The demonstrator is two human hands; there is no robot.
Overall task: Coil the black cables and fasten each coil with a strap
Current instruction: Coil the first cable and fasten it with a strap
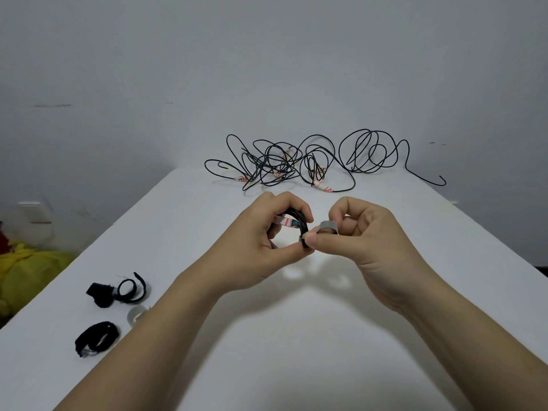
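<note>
My left hand [261, 241] grips a small coil of black cable [299, 222] above the middle of the white table [296, 351]; a white tag with red marks shows on the coil. My right hand [364, 238] pinches a grey strap [327, 226] that loops beside the coil, thumb pressed against the coil's lower edge. A tangle of loose black cables [311, 161] with white and red tags lies at the far edge of the table.
Black straps lie at the table's left: a curled one [130, 289] beside a black bundle [100, 293], and another [96, 338] nearer. A grey strap [136, 314] sits partly under my left forearm. Yellow fabric [29, 268] lies beyond the left edge.
</note>
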